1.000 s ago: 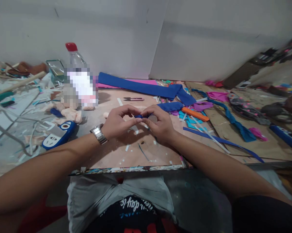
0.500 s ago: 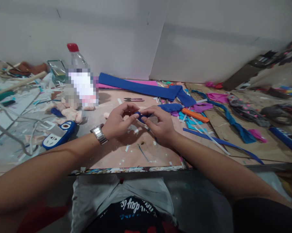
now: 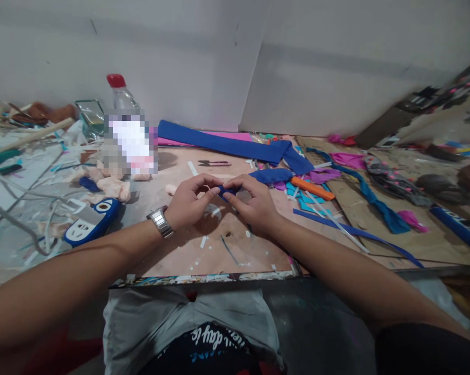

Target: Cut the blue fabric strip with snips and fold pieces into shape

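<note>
Between the fingertips of both hands is a small piece of dark blue fabric (image 3: 227,191), pinched above the table and mostly covered by the fingers. My left hand (image 3: 190,202), with a metal watch on its wrist, closes thumb and fingers on its left end. From the other side my right hand (image 3: 257,202) grips it with thumb and forefinger. Just behind the hands lie thread snips (image 3: 214,163). A long folded blue fabric strip (image 3: 223,142) stretches across the back of the table, and a bunched blue fabric piece (image 3: 274,176) lies beyond my right hand.
On the left stand a red-capped bottle (image 3: 126,99) and a blue-and-white power strip (image 3: 92,223) among pinkish scraps. An orange cutter (image 3: 312,188), a narrow blue strip (image 3: 352,228) and a teal fabric strip (image 3: 371,198) lie right. A blurred brown shape, possibly another person's hand, shows far right.
Both hands stay together on the blue fabric, with their fingers slightly shifted and less of the fabric showing. The view has tilted a little. A brown shape has appeared at the right edge.
</note>
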`<control>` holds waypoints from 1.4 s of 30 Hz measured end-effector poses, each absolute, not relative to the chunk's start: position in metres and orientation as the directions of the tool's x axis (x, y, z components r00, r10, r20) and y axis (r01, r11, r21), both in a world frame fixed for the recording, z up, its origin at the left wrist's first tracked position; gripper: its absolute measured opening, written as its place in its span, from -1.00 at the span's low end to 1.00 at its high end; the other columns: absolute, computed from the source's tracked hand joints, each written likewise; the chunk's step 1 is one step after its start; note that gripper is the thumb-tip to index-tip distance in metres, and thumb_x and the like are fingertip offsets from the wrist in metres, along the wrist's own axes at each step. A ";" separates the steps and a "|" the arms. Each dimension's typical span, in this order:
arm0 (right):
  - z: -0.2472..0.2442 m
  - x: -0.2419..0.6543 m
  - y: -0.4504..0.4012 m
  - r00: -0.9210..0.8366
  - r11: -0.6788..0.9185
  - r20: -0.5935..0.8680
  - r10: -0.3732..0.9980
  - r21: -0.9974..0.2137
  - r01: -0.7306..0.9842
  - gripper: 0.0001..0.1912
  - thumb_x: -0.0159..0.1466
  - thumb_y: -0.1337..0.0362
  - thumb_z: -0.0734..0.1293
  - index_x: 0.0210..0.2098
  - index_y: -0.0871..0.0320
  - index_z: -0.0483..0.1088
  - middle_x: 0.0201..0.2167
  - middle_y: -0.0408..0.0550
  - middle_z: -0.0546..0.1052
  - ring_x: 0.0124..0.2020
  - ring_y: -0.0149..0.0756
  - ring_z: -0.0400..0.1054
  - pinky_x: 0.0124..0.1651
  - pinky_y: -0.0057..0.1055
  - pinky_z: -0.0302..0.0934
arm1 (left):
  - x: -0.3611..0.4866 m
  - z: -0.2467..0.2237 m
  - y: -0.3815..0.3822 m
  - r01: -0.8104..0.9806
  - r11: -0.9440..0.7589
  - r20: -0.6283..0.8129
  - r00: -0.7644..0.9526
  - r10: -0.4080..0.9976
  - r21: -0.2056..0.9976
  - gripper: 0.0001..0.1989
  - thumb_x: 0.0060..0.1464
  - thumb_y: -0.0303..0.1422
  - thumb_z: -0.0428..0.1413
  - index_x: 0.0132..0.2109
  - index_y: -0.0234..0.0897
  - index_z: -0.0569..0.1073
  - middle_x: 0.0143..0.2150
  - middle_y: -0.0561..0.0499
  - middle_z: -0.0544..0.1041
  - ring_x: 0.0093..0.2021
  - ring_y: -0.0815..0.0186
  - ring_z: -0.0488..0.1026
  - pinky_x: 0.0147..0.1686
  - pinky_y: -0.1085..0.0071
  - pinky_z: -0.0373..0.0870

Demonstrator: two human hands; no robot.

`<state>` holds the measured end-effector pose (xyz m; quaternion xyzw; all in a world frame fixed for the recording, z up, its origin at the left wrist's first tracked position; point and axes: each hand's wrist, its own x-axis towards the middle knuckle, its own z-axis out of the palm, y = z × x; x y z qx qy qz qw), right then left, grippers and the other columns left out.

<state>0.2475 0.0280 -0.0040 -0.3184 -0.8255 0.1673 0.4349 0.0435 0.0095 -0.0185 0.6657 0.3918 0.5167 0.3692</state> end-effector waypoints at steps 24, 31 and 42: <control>-0.009 0.215 0.072 -0.510 0.760 0.566 0.647 -0.530 0.376 -0.85 0.35 0.18 0.42 -0.10 0.04 0.48 -0.16 -0.03 0.65 -0.11 -0.10 0.51 0.07 -0.08 0.25 | 0.040 -0.024 0.025 0.085 -0.221 0.231 -0.140 0.963 0.972 -0.85 0.33 -0.32 0.07 -0.04 -0.26 0.44 -0.12 -0.03 0.55 -0.21 0.32 0.53 -0.16 0.36 0.47; -0.014 0.224 0.079 -0.529 0.754 0.547 0.649 -0.557 0.349 -0.90 0.35 0.25 0.44 -0.14 0.04 0.47 -0.24 -0.11 0.66 -0.20 -0.19 0.51 0.05 -0.13 0.21 | 0.043 -0.024 0.020 0.095 -0.216 0.225 -0.096 0.970 0.972 -0.86 0.37 -0.32 0.05 0.00 -0.23 0.42 -0.09 -0.03 0.51 -0.14 0.31 0.50 -0.09 0.35 0.44; -0.013 0.224 0.083 -0.543 0.772 0.568 0.619 -0.569 0.284 -0.86 0.32 0.14 0.46 -0.26 0.05 0.50 -0.30 -0.09 0.67 -0.24 -0.18 0.51 0.03 -0.10 0.22 | 0.043 -0.024 0.017 0.094 -0.268 0.274 -0.050 0.961 0.959 -0.85 0.37 -0.29 0.05 0.00 -0.21 0.42 -0.06 -0.04 0.54 -0.10 0.29 0.51 -0.10 0.36 0.45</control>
